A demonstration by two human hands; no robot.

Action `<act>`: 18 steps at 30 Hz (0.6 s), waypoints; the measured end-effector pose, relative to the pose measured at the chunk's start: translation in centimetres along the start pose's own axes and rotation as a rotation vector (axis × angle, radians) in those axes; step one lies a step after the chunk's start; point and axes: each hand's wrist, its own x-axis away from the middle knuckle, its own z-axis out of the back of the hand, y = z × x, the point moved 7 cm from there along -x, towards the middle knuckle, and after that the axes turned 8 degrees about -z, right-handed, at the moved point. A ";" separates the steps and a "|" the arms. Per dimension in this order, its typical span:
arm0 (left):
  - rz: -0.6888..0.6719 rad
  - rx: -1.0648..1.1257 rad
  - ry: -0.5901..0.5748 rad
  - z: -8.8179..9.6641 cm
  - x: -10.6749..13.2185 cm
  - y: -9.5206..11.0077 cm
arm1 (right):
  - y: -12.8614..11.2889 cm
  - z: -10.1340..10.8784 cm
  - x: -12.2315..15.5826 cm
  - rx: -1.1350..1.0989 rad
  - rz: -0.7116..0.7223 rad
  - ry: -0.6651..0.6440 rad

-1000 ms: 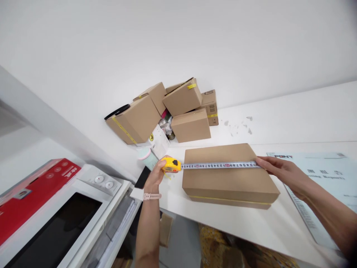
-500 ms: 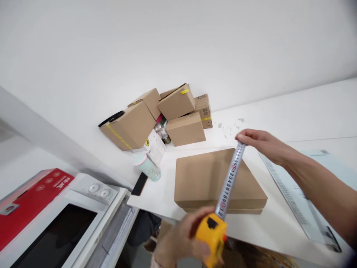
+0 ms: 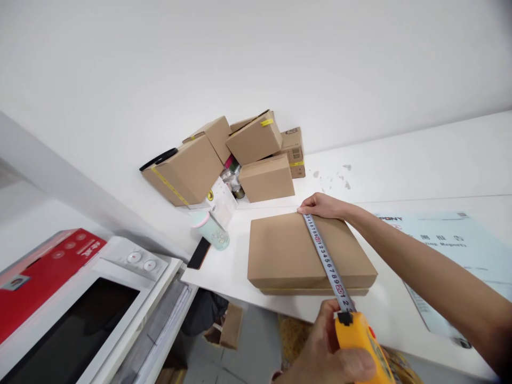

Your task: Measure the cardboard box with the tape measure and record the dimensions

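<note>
A flat brown cardboard box point(image 3: 280, 248) lies on the white table. Across its top runs the extended blade of a yellow tape measure point(image 3: 362, 341), slanting from the far edge down past the near edge. My left hand point(image 3: 320, 352) is closed around the yellow case, in front of the box's near side. At the far edge of the box, my right hand point(image 3: 322, 205) pinches the blade's free end, with the low numbers showing beside the fingers. The case's lower part is cut off by the frame.
Several cardboard boxes point(image 3: 266, 181) are piled at the back by the wall. A mint tumbler point(image 3: 212, 232) and a dark flat object point(image 3: 199, 253) stand left of the box. A light-blue printed sheet point(image 3: 452, 266) lies under my right forearm. A microwave point(image 3: 80, 330) is at the left.
My right hand has moved left with the blade's end to the box's far edge. My left hand has carried the case rightward, and the blade now slants the other way over the box.
</note>
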 end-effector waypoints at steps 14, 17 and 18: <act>0.048 0.017 0.040 -1.2 0.4 0.5 | 0.0 0.2 0.2 0.017 0.033 0.053; 0.051 0.024 0.025 -1.3 0.5 0.5 | 0.0 0.2 0.2 0.025 0.027 0.057; 0.044 0.022 0.030 -1.2 0.5 0.6 | 0.0 0.2 0.2 0.029 0.025 0.061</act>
